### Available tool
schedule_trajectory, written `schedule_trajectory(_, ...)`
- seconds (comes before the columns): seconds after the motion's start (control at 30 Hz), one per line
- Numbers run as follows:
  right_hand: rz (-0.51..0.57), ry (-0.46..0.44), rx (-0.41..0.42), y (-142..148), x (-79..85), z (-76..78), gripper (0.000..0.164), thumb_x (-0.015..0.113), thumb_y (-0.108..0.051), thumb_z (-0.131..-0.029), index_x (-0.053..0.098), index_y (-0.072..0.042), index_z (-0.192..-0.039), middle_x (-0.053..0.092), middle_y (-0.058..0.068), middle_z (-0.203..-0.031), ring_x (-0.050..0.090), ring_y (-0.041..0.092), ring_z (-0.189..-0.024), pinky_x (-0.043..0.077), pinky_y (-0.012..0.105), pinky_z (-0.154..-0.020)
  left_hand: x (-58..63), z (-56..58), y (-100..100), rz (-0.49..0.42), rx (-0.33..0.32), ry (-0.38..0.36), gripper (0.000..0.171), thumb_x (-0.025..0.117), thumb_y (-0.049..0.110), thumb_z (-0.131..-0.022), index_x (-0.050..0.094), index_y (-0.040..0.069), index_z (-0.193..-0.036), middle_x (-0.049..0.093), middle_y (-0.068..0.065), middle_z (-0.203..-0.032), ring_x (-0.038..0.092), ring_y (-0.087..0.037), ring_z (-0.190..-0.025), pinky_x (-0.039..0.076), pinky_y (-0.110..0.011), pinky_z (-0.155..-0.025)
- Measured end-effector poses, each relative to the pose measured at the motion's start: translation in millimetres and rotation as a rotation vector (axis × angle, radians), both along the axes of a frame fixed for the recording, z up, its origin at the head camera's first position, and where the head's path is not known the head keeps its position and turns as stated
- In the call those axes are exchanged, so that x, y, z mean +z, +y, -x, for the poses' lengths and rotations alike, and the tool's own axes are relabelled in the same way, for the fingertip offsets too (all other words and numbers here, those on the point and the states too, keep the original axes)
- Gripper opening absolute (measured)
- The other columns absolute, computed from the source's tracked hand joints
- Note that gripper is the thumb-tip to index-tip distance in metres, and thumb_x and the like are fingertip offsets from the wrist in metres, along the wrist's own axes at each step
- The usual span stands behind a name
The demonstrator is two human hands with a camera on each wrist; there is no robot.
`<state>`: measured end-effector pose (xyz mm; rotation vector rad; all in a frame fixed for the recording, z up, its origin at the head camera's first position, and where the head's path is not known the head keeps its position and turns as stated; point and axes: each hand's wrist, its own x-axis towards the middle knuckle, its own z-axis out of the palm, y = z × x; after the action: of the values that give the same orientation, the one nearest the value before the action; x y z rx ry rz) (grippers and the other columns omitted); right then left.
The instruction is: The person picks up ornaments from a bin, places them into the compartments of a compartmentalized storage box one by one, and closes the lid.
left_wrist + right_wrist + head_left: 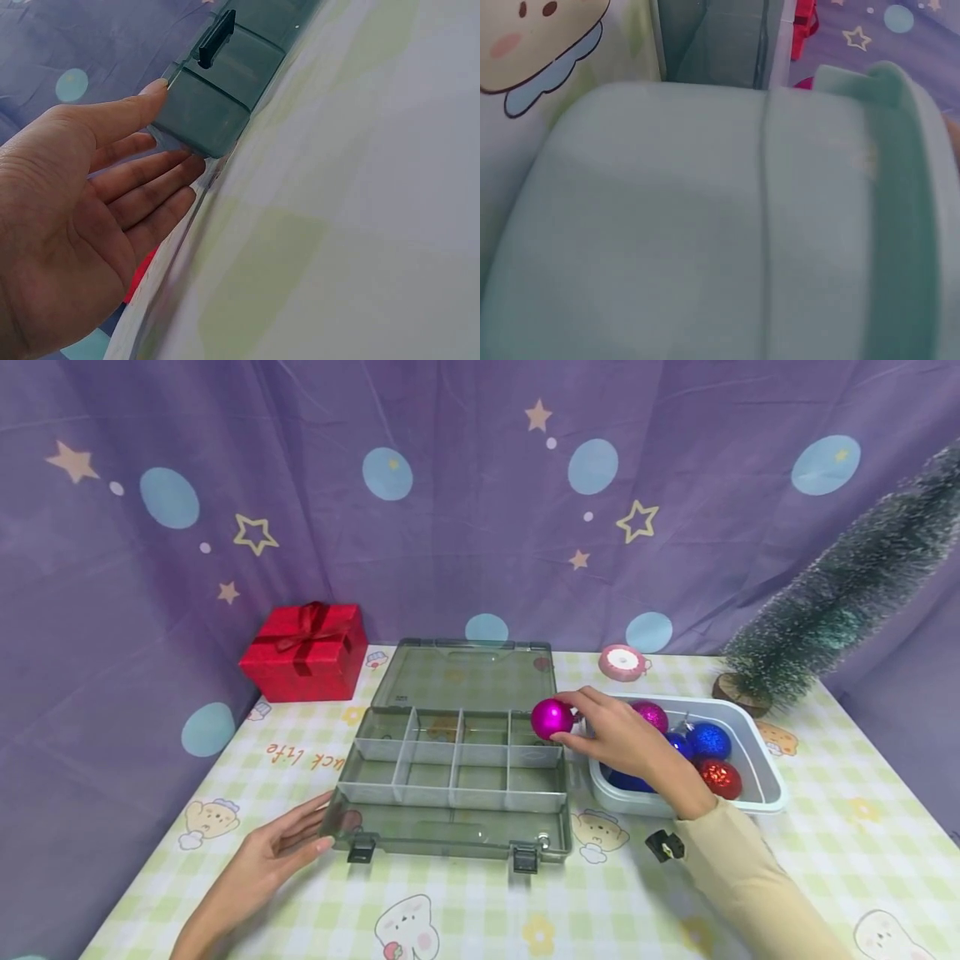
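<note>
My right hand [626, 735] pinches a shiny magenta Christmas ball [552, 719] between thumb and fingers, over the back right compartments of a see-through grey divider box [480, 818]. The box's lid [472, 677] lies folded back behind it. At the front left corner of the box, my left hand [266, 852] has its fingers loosely extended, fingertips right at the wall [206, 112]. Under my right forearm stands a pale blue tub [615, 797] holding several balls, among them a glittery magenta one [651, 716], a blue one [708, 741] and a red one [721, 778]. The tub's outside hides the right hand's grip in the right wrist view.
A red gift box [303, 652] with a ribbon bow stands at the back left. Behind the tub is a pink ribbon roll [622, 662], and a small artificial tree [832, 593] rises at the right. Two black latches [525, 858] stick out from the divider box's front.
</note>
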<state>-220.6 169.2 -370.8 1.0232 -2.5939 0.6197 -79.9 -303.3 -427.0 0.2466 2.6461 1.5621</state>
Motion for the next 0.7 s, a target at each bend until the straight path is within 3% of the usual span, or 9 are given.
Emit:
schedule_trajectory(0.23, -0.067, 0.018, -0.007, -9, -2.5, 6.3, 0.05, 0.083, -0.029, -0.091, 0.067, 0.0, -0.127, 0.069, 0.015, -0.107, 0.068, 0.027, -0.088, 0.06, 0.045, -0.077, 0.1, 0.5, 1, -0.01, 0.009, -0.016, 0.061, 0.07, 0.022, -0.102, 0.046, 0.003, -0.155, 0.054, -0.022, -0.148, 0.053, 0.004, -0.123, 0.052, -0.019, -0.092)
schedule_trajectory(0.5, -0.119, 0.089, 0.007, -16, -6.4, 9.7, 0.051, 0.084, -0.034, -0.089, 0.069, 0.001, -0.123, 0.07, 0.013, -0.101, 0.068, 0.026, -0.077, 0.059, 0.042, -0.072, 0.4, 0.2, 1, -0.004, 0.011, -0.015, 0.061, 0.07, 0.022, -0.102, 0.046, 0.004, -0.155, 0.054, -0.022, -0.148, 0.053, 0.005, -0.123, 0.051, -0.019, -0.093)
schedule_trajectory(0.7, -0.132, 0.115, 0.033, -19, -7.8, 11.2, 0.05, 0.083, -0.033, -0.09, 0.07, 0.001, -0.123, 0.072, 0.013, -0.104, 0.068, 0.027, -0.08, 0.059, 0.044, -0.077, -0.6, 0.4, 1, -0.003, 0.007, -0.006, 0.06, 0.07, 0.021, -0.102, 0.047, 0.004, -0.155, 0.054, -0.023, -0.147, 0.054, 0.005, -0.122, 0.053, -0.02, -0.091)
